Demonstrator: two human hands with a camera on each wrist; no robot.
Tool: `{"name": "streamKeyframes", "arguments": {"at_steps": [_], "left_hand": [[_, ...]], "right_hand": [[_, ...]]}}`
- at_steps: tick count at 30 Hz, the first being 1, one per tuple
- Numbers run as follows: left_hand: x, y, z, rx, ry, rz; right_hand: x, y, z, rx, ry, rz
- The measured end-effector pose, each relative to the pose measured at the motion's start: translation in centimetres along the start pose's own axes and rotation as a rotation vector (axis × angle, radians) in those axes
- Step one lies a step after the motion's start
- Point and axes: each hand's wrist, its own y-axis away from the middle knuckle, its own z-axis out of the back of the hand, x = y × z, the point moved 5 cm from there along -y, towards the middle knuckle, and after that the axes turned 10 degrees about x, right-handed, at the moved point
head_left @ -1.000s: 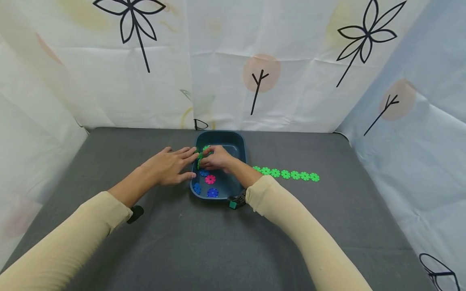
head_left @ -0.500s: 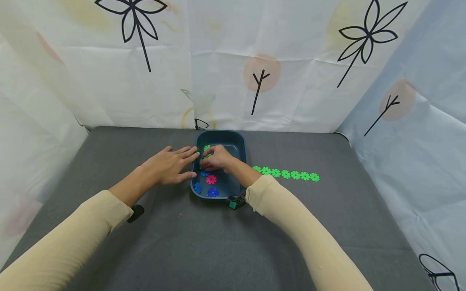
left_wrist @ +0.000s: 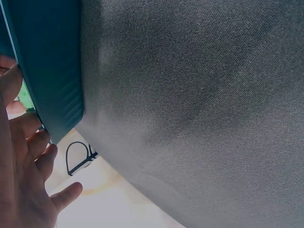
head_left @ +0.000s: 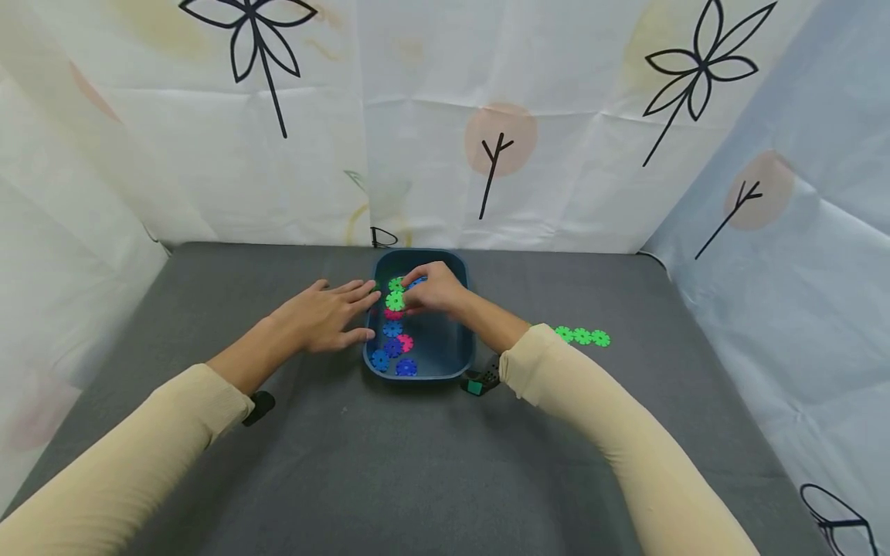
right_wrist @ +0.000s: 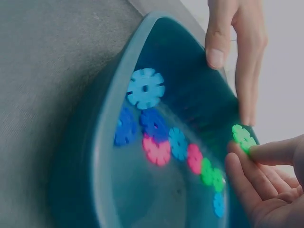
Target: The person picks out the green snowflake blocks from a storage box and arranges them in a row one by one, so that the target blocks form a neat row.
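Note:
My right hand [head_left: 439, 290] is over the far part of a dark blue plastic tub [head_left: 445, 351]. Between thumb and fingers it pinches a green notched disc [right_wrist: 243, 138], plainest in the right wrist view. My left hand [head_left: 321, 318] rests its fingertips on the tub's left rim, fingers nearly straight. Inside the tub lie loose discs of the same flower shape: several blue discs [head_left: 406, 367], pink discs [right_wrist: 156, 151] and green discs [right_wrist: 217, 179]. They gather along the tub's left side. Part of the tub's far end is hidden behind my right hand.
To the right of the tub, green discs [head_left: 582, 336] lie in a row on the grey cloth [head_left: 389, 463]; my right sleeve covers part of that row. Printed fabric walls [head_left: 431, 177] stand behind and beside the table.
My right hand has risen and shifted right and away from the tub's left side, with a green disc pinched. More blue and pink discs now show. The left hand has stayed put.

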Motion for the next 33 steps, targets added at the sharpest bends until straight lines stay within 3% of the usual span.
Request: {"name": "streamKeyframes", "arguments": {"at_steps": [8, 20, 33], "left_hand": [[0.2, 0.2, -0.1, -0.003, 0.002, 0.013], [0.1, 0.2, -0.2, -0.010, -0.007, 0.010], [0.0, 0.1, -0.3, -0.019, -0.002, 0.012]], "right_hand": [[0.7, 3.3, 2.7, 0.021, 0.076, 0.031], [-0.9, 9.5, 8.2, 0.034, 0.207, 0.022], [-5.1, 15.2, 15.4, -0.199, 0.260, 0.042]]}}
